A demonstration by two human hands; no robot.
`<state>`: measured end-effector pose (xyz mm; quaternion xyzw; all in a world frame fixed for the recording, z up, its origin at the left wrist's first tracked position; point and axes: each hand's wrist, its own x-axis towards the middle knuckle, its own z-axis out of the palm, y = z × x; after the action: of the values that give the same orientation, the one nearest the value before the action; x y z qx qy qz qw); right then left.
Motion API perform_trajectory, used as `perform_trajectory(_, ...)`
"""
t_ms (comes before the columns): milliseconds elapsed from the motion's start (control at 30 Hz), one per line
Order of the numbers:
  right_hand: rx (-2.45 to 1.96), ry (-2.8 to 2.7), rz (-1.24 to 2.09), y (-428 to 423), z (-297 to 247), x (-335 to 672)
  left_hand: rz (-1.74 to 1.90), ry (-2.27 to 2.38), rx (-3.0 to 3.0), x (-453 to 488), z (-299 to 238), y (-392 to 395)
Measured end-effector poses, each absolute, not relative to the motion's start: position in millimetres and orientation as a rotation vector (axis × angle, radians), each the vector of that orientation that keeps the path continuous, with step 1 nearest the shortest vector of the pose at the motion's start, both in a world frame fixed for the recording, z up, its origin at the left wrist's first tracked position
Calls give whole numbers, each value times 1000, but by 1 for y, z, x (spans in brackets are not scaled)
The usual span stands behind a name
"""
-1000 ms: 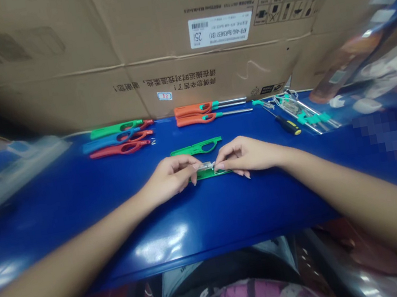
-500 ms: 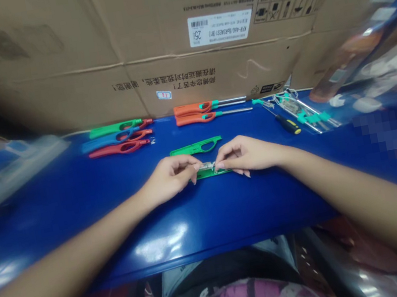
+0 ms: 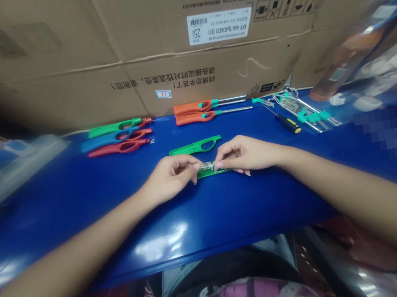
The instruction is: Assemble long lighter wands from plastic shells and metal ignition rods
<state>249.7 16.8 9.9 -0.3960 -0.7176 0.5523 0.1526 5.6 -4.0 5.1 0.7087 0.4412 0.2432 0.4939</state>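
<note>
A green lighter shell half [image 3: 210, 171] lies on the blue table [image 3: 210, 213], with a small clear part [image 3: 206, 166] resting in it. My left hand [image 3: 170, 176] pinches the left end of that clear part. From the other side, my right hand [image 3: 247, 153] pinches its right end with closed fingers. A second green shell half [image 3: 195, 146] lies flat just behind both hands.
Green, blue and red lighter shells [image 3: 117, 137] lie at the back left. Two orange lighters [image 3: 201, 111] with metal tubes lie at the back centre. A screwdriver [image 3: 288, 124] and teal parts on clear plastic [image 3: 305, 111] lie at right. Cardboard boxes [image 3: 163, 37] wall the back.
Both hands hold almost the same place; my left fingertips have crept slightly right along the clear part.
</note>
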Motion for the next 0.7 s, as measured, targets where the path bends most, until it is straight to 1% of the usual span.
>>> perform_trajectory(467,-1142,-2038,1610,18,8,251,629,1056,1735,8,2,-5)
perform_trajectory(700,-1187,-1998,1604,17,14,248,617,1037,1607,7,4,-3)
